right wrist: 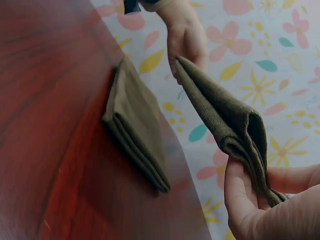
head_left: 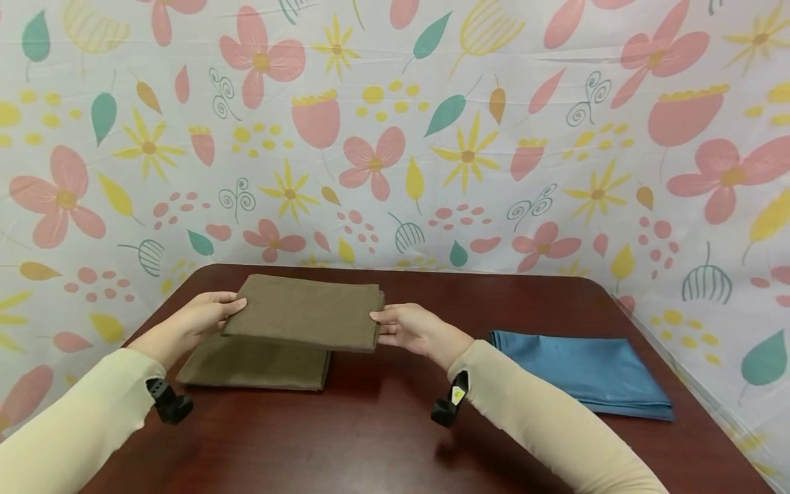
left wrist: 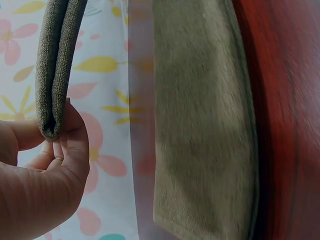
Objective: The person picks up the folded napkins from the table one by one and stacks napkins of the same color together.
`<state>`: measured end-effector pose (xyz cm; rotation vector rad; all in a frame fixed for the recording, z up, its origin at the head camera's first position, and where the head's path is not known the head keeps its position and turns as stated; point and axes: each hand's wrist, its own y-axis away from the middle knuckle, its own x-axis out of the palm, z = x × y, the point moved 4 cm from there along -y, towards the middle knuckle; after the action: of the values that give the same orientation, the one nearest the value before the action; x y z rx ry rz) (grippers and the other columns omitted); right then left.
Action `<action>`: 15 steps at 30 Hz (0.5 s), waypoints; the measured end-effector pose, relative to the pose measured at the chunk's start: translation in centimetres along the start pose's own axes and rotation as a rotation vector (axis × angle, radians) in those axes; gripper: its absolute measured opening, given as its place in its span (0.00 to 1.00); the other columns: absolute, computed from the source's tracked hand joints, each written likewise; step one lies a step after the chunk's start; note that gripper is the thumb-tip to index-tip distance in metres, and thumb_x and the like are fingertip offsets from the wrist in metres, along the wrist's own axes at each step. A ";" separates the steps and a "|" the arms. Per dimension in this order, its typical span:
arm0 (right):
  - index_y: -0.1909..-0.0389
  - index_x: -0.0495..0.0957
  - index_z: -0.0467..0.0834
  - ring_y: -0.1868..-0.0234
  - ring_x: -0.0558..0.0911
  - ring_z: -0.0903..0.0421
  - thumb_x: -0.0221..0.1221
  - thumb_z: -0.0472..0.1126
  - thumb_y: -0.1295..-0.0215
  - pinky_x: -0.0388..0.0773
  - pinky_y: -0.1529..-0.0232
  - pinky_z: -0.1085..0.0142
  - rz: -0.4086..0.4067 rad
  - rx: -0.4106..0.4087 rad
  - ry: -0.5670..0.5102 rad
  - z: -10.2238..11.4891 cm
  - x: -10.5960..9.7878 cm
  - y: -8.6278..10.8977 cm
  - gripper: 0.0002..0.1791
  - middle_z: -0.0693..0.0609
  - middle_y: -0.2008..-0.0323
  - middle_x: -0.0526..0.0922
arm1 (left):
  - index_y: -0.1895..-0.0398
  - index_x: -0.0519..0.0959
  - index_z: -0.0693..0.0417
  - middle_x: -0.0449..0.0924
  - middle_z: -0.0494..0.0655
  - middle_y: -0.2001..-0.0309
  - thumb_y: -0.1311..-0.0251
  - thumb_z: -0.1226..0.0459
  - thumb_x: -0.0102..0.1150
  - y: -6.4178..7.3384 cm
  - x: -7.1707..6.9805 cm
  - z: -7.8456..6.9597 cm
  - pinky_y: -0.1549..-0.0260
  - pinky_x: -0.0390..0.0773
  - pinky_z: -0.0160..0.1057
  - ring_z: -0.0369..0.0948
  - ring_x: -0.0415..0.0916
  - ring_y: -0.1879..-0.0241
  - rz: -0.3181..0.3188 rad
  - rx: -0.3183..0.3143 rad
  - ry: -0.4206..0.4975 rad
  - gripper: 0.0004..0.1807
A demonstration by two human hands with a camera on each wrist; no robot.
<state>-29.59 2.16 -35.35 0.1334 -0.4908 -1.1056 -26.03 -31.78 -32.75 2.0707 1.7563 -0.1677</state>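
A folded olive-brown cloth [head_left: 308,312] is held up level between both hands, above the table. My left hand [head_left: 206,317] pinches its left end, thumb on top; the left wrist view shows the folded edge [left wrist: 55,75] between thumb and fingers. My right hand [head_left: 415,331] pinches the right end, where the right wrist view shows several stacked layers [right wrist: 240,130]. Under and to the left of it, a second folded olive-brown cloth [head_left: 259,363] lies flat on the table, partly hidden by the raised one in the head view.
The dark red-brown table [head_left: 370,439] has rounded far corners. A folded blue cloth [head_left: 586,370] lies at its right side, partly behind my right forearm. A flower-patterned sheet [head_left: 395,171] hangs behind the table.
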 end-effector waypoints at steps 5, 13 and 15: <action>0.25 0.43 0.31 0.26 0.52 0.36 0.53 0.31 0.30 0.59 0.29 0.47 -0.011 -0.004 -0.023 -0.9 1.2 -0.5 0.39 0.31 0.27 0.48 | 0.28 0.50 0.72 0.69 0.55 0.40 0.26 0.53 0.44 0.6 -1.2 0.8 0.49 0.78 0.41 0.32 0.76 0.54 -0.001 -0.016 -0.057 0.37; 0.26 0.43 0.29 0.26 0.51 0.34 0.54 0.30 0.31 0.62 0.30 0.47 -0.003 -0.008 -0.023 -2.2 2.7 -1.2 0.39 0.30 0.27 0.48 | 0.31 0.55 0.73 0.78 0.42 0.54 0.27 0.54 0.46 0.8 -2.6 1.9 0.48 0.78 0.42 0.35 0.78 0.55 -0.005 -0.046 -0.057 0.34; 0.26 0.43 0.28 0.26 0.51 0.33 0.54 0.30 0.32 0.62 0.30 0.47 0.001 -0.009 -0.022 -2.4 3.2 -1.4 0.39 0.29 0.27 0.47 | 0.29 0.50 0.75 0.74 0.59 0.43 0.26 0.54 0.44 0.8 -3.0 2.3 0.40 0.73 0.50 0.48 0.75 0.44 -0.006 -0.066 -0.091 0.37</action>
<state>-28.50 -1.62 -36.99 0.1135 -0.5057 -1.1087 -25.41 -35.50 -33.57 1.9800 1.6919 -0.2003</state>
